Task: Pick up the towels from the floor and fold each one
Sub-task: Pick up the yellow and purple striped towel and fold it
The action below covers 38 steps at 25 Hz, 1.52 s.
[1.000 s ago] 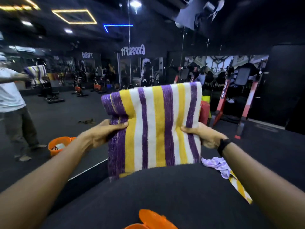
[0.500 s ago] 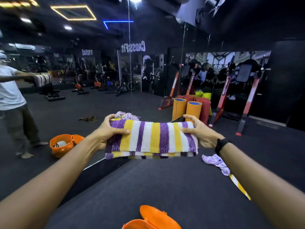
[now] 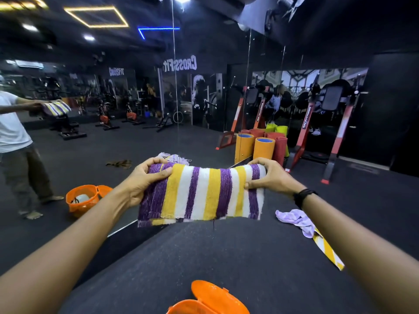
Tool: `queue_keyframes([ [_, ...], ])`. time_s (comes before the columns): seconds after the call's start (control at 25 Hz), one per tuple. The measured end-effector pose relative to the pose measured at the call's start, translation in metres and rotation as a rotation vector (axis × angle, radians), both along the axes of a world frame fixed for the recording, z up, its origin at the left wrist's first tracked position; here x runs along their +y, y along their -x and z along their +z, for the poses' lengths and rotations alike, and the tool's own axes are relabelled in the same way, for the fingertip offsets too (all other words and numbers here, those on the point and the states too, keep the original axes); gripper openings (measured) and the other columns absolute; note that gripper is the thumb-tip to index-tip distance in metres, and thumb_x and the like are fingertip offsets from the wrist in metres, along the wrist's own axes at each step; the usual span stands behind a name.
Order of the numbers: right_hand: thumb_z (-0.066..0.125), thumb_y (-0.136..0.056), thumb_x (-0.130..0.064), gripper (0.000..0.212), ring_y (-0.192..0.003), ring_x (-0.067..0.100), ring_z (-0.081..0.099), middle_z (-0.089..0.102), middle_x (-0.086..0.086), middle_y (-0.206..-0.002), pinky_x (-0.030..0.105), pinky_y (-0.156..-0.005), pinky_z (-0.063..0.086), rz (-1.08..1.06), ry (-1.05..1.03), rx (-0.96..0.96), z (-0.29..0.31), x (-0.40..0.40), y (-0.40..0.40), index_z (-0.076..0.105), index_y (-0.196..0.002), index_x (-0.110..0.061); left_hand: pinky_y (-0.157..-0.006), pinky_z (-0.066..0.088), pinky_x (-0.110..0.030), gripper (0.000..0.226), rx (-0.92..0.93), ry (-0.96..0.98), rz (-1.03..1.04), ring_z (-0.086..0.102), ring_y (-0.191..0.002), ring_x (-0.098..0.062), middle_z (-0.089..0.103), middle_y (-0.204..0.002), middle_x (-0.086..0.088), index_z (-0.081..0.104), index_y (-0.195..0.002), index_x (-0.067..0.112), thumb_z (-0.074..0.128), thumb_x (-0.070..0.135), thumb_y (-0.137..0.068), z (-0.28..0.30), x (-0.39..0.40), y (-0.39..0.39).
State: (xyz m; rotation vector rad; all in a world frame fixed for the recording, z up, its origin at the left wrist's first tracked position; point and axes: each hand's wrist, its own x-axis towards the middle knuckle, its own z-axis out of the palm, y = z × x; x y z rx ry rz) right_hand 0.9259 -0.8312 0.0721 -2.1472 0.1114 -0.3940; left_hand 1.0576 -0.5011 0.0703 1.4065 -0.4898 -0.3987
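While both arms reach forward, the left hand [image 3: 145, 181] grips the left end of the folded striped towel [image 3: 204, 196], thumb on top and fingers curled underneath. The right hand [image 3: 269, 175] pinches the right end likewise. The towel hangs in the air above the dark floor [image 3: 226, 257]. A lilac towel [image 3: 294, 219] lies crumpled on the floor to the right, an orange basket [image 3: 204, 302] near the person's feet.
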Motion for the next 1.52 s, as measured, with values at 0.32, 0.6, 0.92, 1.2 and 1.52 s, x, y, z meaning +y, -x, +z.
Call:
queue_keyframes([
  [0.32, 0.087, -0.065, -0.016, 0.032, -0.082, 0.012, 0.06, 0.068, -0.002, -0.09, 0.014, -0.069, 0.045, -0.114, 0.381, -0.139, 0.002, 0.009, 0.006, 0.067, -0.091, -0.016, -0.074, 0.052, -0.032, 0.048, -0.599, -0.557, 0.195, 0.059, -0.068, -0.009, 0.07, -0.076, 0.0, 0.073, -0.08, 0.03, 0.092, 0.034, -0.037, -0.003, 0.009, -0.009],
  [0.6, 0.079, -0.069, -0.001, 0.046, -0.096, 0.022, 0.067, 0.068, 0.013, -0.107, 0.04, -0.089, 0.056, 0.134, -0.293, -0.028, 0.023, 0.007, 0.011, 0.058, -0.109, -0.004, -0.076, 0.058, -0.031, 0.067, -0.28, -0.089, 0.047, 0.07, -0.089, -0.024, 0.072, -0.101, -0.015, 0.063, -0.107, 0.0, 0.091, 0.03, -0.054, 0.006, 0.016, -0.006],
  [0.92, 0.064, -0.085, 0.002, 0.021, -0.073, 0.007, 0.068, 0.071, -0.005, -0.083, 0.019, -0.063, 0.055, 0.032, -0.287, -0.109, 0.04, 0.01, 0.002, 0.06, -0.098, -0.015, -0.059, 0.055, -0.024, 0.065, -0.208, -0.243, 0.069, 0.069, -0.076, -0.016, 0.072, -0.09, -0.007, 0.064, -0.103, 0.005, 0.092, 0.035, -0.053, 0.006, 0.014, -0.007],
  [1.2, 0.073, -0.08, -0.014, 0.025, -0.077, 0.004, 0.058, 0.06, -0.008, -0.089, 0.013, -0.062, 0.045, 0.048, 0.174, -0.009, 0.05, 0.016, -0.022, 0.056, -0.099, -0.016, -0.079, 0.05, -0.03, 0.025, -0.28, -0.445, 0.151, 0.061, -0.089, -0.015, 0.066, -0.095, -0.007, 0.065, -0.1, 0.013, 0.077, 0.018, -0.078, 0.01, -0.004, -0.017],
  [1.52, 0.07, -0.078, -0.027, 0.031, -0.104, 0.032, 0.051, 0.059, 0.014, -0.109, 0.029, -0.074, 0.032, -0.065, 0.47, 0.293, -0.052, -0.009, -0.047, 0.044, -0.091, -0.015, -0.089, 0.052, -0.033, 0.032, -0.377, -0.803, 0.094, 0.066, -0.086, -0.018, 0.071, -0.09, -0.005, 0.064, -0.094, 0.015, 0.084, 0.022, -0.07, -0.073, -0.023, -0.01],
])
